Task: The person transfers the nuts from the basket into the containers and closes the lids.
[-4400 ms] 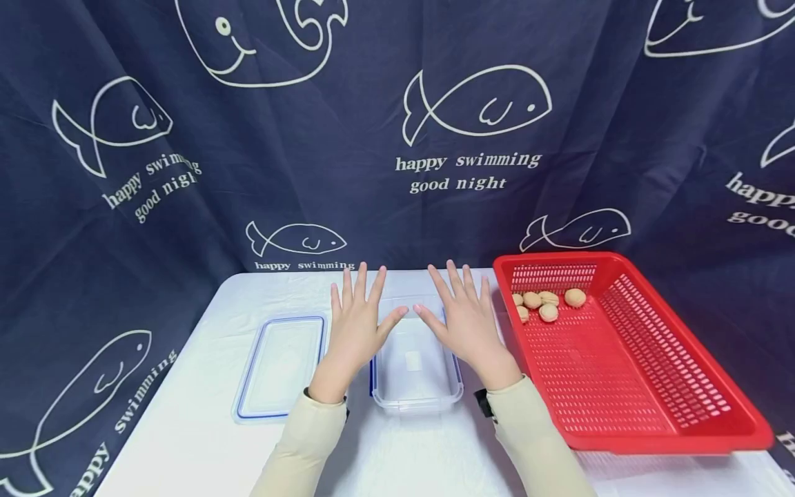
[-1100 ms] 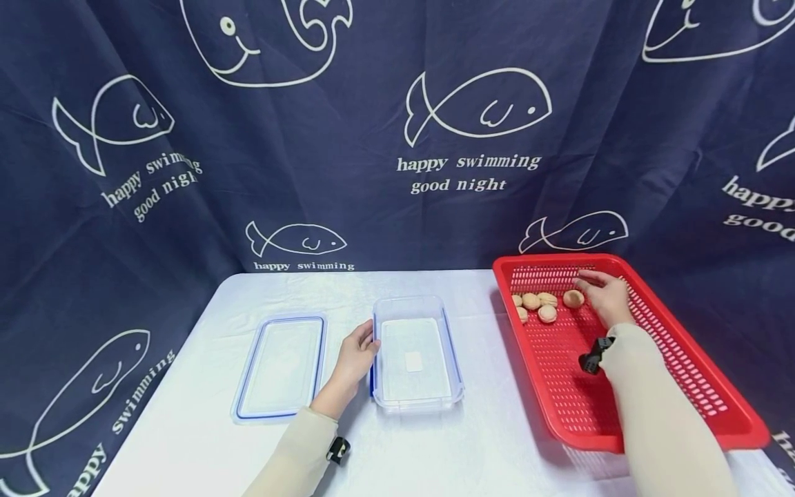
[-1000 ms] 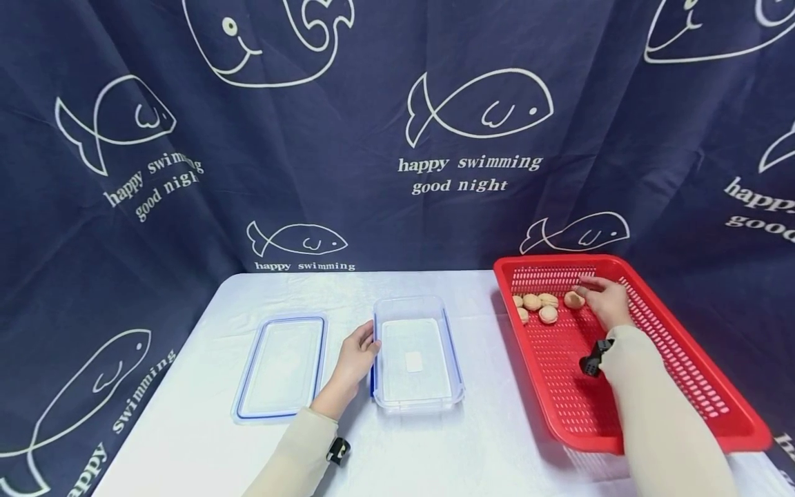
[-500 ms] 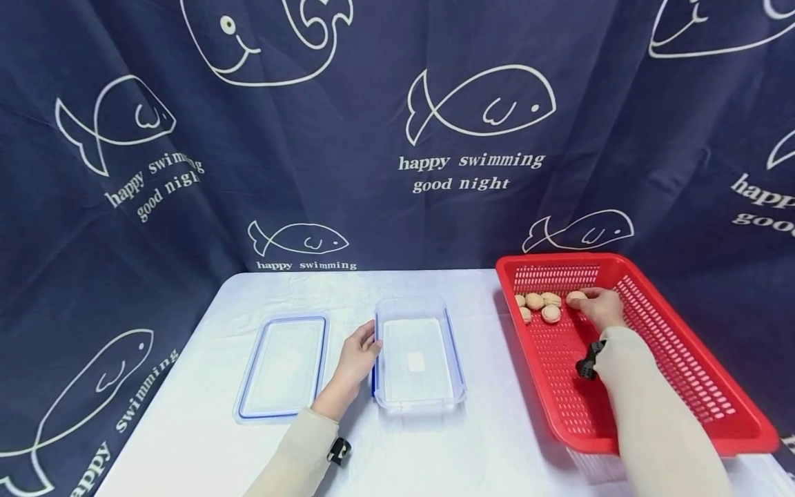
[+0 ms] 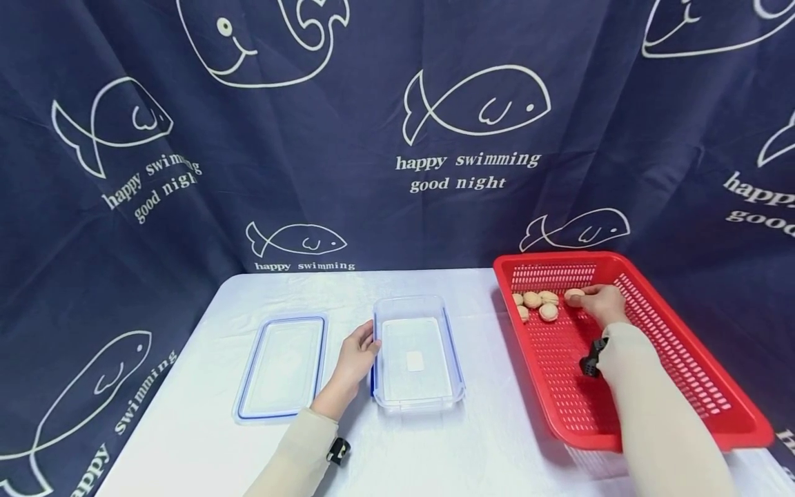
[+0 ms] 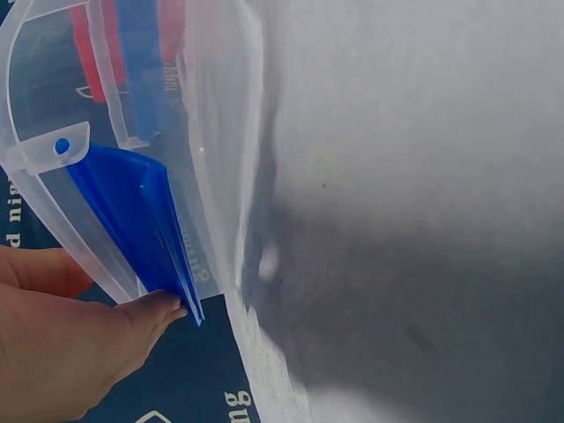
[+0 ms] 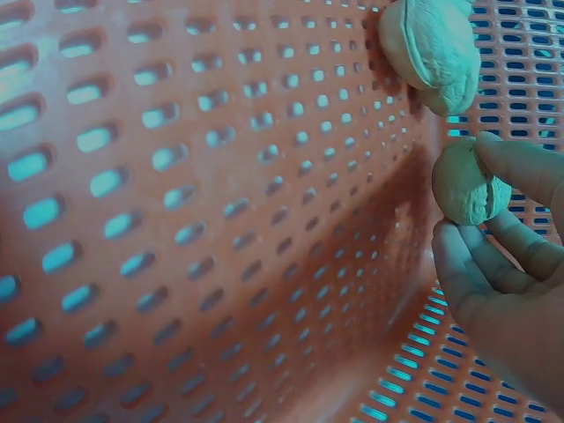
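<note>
A navy fish-print curtain (image 5: 298, 172) is hanging behind the white-covered table (image 5: 186, 428), and on the table's right a red perforated basket (image 5: 559, 352) is sitting, with several walnuts (image 5: 531, 299) clustering toward its far left corner. The clear container (image 5: 416, 338) is standing mid-table, its blue-edged lid (image 5: 282, 366) lying flat to the left. My left grip (image 5: 357, 356) is holding the container's left side, while my right grip (image 5: 605, 305) is pinching one walnut (image 5: 574, 295) inside the basket, just right of the cluster. A second ago those right fingers were hovering behind it; now they're closing on it, so I'm judging that reaching is giving way to holding. The left wrist view is showing my thumb touching a blue clip (image 6: 132, 211) that the head view is mostly hiding. The right wrist view is revealing the nut's seam and my fingertips pressing opposite sides; whether it's clearing the basket floor, I can't tell.
</note>
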The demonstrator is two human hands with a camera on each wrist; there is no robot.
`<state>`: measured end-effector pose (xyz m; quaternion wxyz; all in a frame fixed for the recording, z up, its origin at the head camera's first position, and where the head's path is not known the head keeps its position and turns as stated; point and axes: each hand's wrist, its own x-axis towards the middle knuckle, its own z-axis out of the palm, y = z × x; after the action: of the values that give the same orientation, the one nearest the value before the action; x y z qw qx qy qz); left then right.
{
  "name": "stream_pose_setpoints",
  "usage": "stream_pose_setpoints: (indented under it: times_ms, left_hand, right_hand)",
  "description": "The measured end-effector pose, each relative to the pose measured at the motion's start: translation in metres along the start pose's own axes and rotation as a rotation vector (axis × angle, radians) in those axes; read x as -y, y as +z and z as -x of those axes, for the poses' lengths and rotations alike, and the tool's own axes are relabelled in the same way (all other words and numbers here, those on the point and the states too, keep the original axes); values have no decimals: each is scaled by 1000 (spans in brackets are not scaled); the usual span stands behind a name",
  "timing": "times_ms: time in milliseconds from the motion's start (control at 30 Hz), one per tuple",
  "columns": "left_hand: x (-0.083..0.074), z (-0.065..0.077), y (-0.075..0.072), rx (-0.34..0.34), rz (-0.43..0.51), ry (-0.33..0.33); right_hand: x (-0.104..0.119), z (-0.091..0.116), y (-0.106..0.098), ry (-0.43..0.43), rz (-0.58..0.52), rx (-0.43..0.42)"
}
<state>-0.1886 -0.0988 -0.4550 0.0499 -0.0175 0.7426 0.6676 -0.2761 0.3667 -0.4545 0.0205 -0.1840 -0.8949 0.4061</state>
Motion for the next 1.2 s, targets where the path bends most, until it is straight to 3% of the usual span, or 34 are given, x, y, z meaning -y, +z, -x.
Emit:
stream_pose_setpoints:
  times_ms: [633, 1200]
  left_hand:
    - [1, 2, -2, 20, 3, 9]
    - [3, 1, 0, 10, 14, 5]
  right_hand:
    - [13, 2, -22, -174, -27, 150]
    - [45, 9, -33, -319, 22, 71]
